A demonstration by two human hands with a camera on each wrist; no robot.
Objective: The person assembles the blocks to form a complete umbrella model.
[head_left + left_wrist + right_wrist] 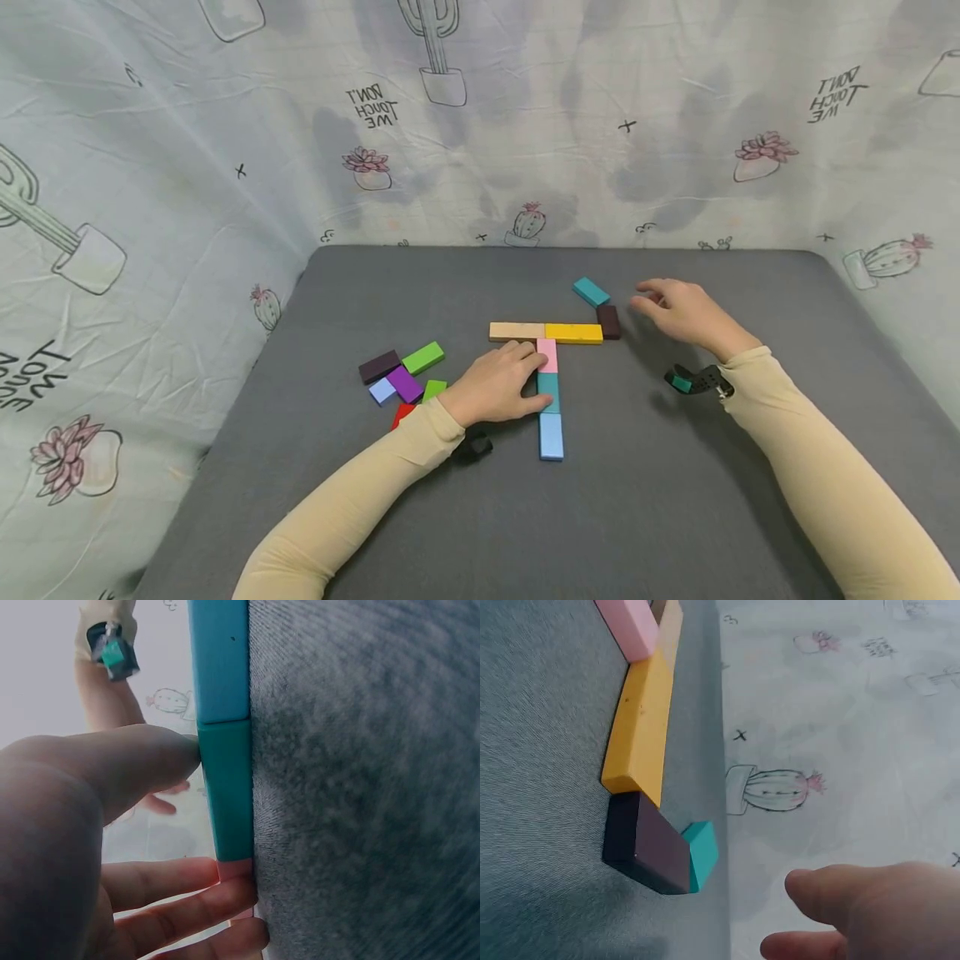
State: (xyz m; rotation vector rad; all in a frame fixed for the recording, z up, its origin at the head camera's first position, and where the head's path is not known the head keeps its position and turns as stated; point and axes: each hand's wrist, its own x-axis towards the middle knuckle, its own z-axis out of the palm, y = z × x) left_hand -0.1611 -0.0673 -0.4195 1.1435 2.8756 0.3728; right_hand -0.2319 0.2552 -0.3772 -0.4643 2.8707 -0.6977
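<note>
A column of blocks runs down the table: a pink block (547, 355), a teal block (549, 392) and a light blue block (551, 437). At its top lies a crosswise row with a tan block (517, 331) and a yellow block (573, 333). My left hand (498, 385) rests against the column's left side, thumb touching the teal block, fingertips by the pink one. To the right, a dark brown block (649, 847) touches the yellow block's end, and a turquoise block (591, 292) slants away beyond it. Held above the table beside these two, my right hand (686, 312) has nothing in it.
Left of my left hand lies a loose group: a dark block (379, 367), a green block (423, 357), a purple block (405, 384), a lavender block (382, 392) and a partly covered red block (402, 413). A printed cloth (555, 125) hangs behind the grey table (637, 517).
</note>
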